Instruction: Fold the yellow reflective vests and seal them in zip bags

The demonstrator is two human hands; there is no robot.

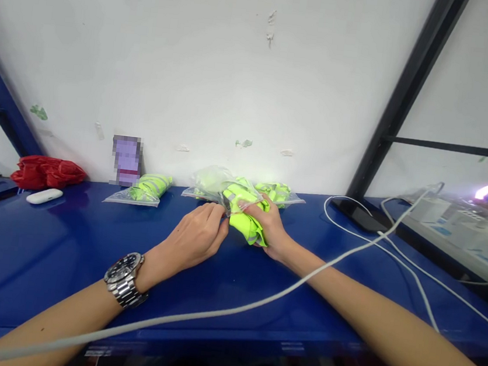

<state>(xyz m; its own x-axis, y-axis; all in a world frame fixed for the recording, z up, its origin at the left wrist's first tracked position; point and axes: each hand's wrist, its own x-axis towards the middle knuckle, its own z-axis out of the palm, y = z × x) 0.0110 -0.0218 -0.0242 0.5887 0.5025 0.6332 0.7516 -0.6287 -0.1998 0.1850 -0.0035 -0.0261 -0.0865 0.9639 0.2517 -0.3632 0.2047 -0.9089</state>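
In the head view, the right hand (272,224) grasps a bright yellow-green cloth bundle with grey stripes (246,224) over the shiny blue table (81,252). The left hand (201,231) curls its fingers close beside the bundle; I cannot tell what they pinch. A clear plastic bag of yellow-green cloth (148,190) lies farther left.

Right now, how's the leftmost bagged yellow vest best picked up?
Probably by the folded bundle, from the front and above: it bulges up, giving the grip something thick, while the clear flap lies thin and low, and the wall is close behind.
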